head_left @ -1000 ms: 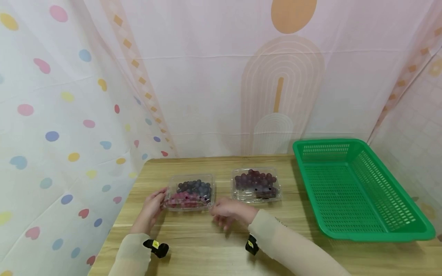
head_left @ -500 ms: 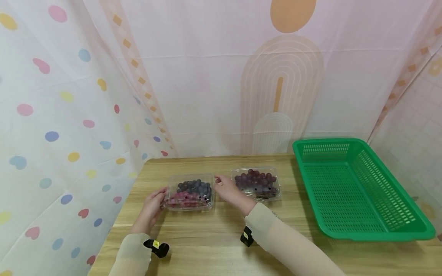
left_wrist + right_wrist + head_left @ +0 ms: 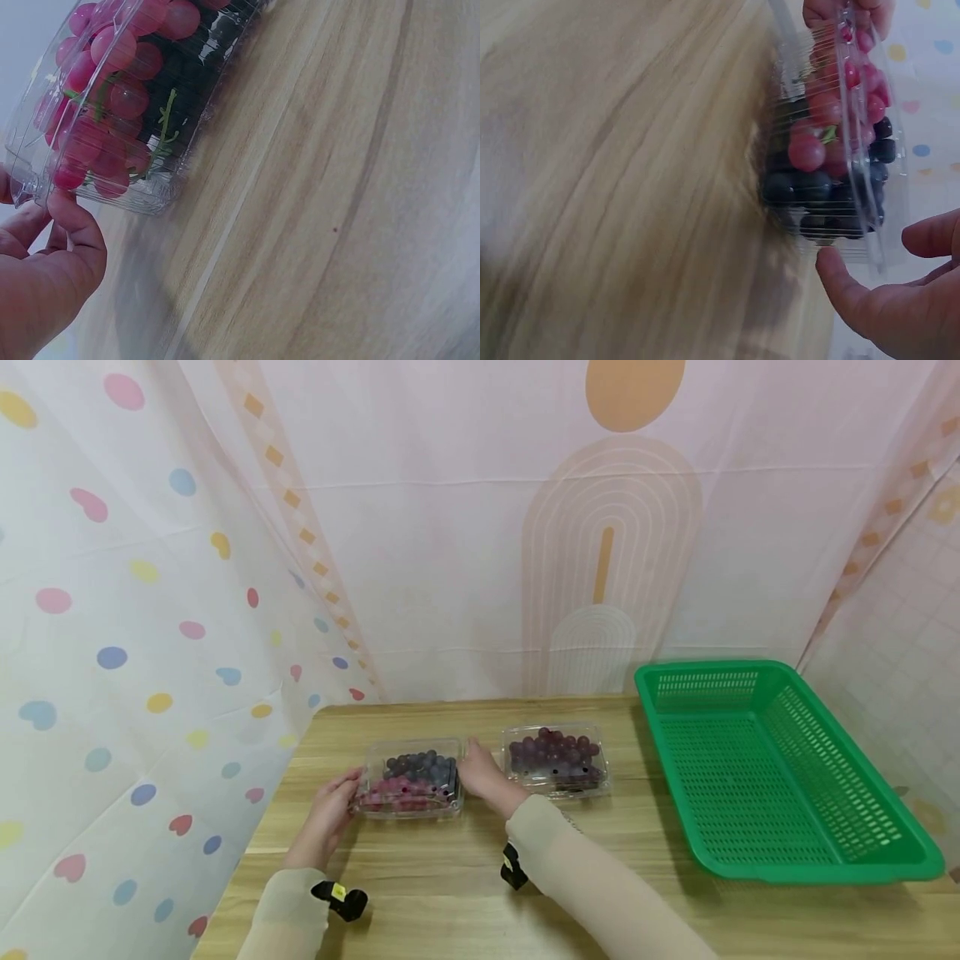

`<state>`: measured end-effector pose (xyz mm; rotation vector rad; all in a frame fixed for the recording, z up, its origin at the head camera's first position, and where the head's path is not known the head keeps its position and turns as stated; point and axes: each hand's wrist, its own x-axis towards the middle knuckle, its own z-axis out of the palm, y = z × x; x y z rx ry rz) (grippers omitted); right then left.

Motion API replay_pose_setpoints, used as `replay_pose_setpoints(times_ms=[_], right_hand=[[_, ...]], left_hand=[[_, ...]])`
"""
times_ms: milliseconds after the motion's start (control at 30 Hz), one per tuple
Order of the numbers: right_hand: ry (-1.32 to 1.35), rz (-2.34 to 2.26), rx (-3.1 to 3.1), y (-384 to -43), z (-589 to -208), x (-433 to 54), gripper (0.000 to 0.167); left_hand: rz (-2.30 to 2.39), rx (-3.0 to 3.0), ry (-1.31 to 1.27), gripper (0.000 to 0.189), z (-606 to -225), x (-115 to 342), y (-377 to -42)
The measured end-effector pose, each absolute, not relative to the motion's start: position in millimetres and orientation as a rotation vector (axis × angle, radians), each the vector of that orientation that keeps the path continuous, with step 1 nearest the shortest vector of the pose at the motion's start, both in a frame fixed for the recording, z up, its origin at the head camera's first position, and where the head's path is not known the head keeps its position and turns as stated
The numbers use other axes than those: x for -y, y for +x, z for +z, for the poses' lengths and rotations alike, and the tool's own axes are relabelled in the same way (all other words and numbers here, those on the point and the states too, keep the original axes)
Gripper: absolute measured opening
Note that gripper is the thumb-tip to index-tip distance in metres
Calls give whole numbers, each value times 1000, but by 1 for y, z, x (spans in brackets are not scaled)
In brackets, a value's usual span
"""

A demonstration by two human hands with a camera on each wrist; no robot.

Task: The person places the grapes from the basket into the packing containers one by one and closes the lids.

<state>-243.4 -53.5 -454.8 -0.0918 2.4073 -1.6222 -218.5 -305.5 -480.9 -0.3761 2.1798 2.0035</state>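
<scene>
A closed clear plastic clamshell box (image 3: 411, 749) with pink grapes (image 3: 397, 789) and dark grapes (image 3: 422, 767) inside stands at the table's left. My left hand (image 3: 332, 810) pinches its left end; the left wrist view shows thumb and fingertips at the rim tab of the clamshell box (image 3: 154, 196). At the opposite end is my right hand (image 3: 483, 772). Seen from the right wrist, the thumb and a finger of my right hand (image 3: 900, 300) are parted, the thumb close to the end wall of the box (image 3: 847, 249); whether it touches I cannot tell.
A second clear clamshell box (image 3: 540, 789) with purple-red grapes (image 3: 555, 748) stands just right of my right hand. Farther right is a green perforated plastic basket (image 3: 817, 871). Printed curtains (image 3: 450, 568) hang behind the wooden table (image 3: 427, 893).
My right hand has moved from the box's front right corner back along its right end, then left toward the end wall. The left hand stays where it was.
</scene>
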Motion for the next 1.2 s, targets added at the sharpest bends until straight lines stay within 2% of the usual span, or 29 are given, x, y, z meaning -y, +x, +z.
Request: replay_pose_setpoints(times_ms=[433, 633, 967, 1200], right_hand=[[107, -1726, -2315, -243, -463, 60, 47], [161, -1818, -2177, -241, -463, 58, 45], [143, -1814, -2202, -242, -464, 57, 44], [140, -1819, -2240, -243, -465, 58, 43]], left_hand=[[1997, -2166, -345, 49, -480, 310, -216], [1831, -2231, -270, 55, -475, 320, -207], [1686, -2157, -117, 54, -469, 335, -192], [1694, -2100, -144, 48, -469, 334, -190]])
